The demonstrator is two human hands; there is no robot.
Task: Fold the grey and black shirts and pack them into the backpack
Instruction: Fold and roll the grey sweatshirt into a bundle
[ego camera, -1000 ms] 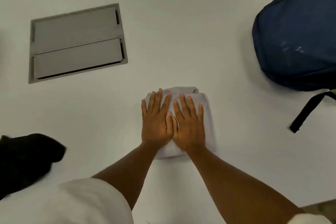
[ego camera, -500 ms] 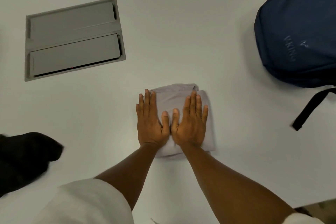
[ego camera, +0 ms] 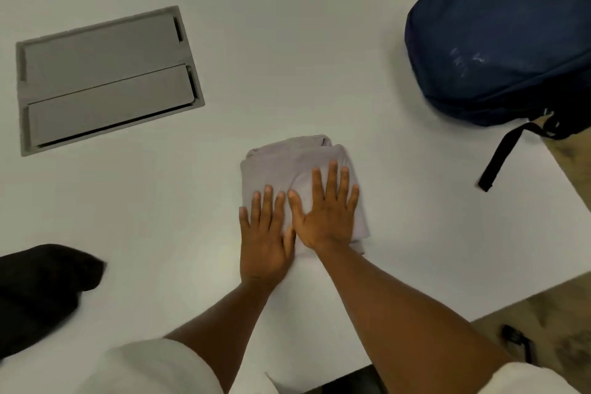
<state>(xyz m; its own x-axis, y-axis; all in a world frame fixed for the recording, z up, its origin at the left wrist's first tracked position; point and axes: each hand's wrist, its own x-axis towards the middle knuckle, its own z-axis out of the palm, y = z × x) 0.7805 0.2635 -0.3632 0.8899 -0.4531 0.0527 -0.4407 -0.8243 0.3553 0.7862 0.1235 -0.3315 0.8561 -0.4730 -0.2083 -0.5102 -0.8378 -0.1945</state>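
Under both hands was a big white table (ego camera: pixel 287 41), and everything sat on it. Off to the far right of the right hand was the navy backpack (ego camera: pixel 499 41), lying on its side near the table edge with a black strap (ego camera: pixel 502 153) trailing toward the person; couldn't tell from this angle whether the zip was open. Well out past the left hand sat a grey hatch (ego camera: pixel 105 80) sunk into the tabletop. Down by the left elbow was the black shirt (ego camera: pixel 41 294), bunched up and not folded yet.

Smack under the palms was the grey shirt (ego camera: pixel 287 166), already a compact little bundle. Right hand (ego camera: pixel 326 214) lay flat on it with fingers spread straight, pressing. Left hand (ego camera: pixel 265 240) was flat too, fingers straight, only its fingertips on the shirt's near left corner and the rest on bare table.

My guess: this was the final smoothing press. To do it well I'd push firmly outward from the middle and square the loose far edge before lifting it, so the fold doesn't spring open.
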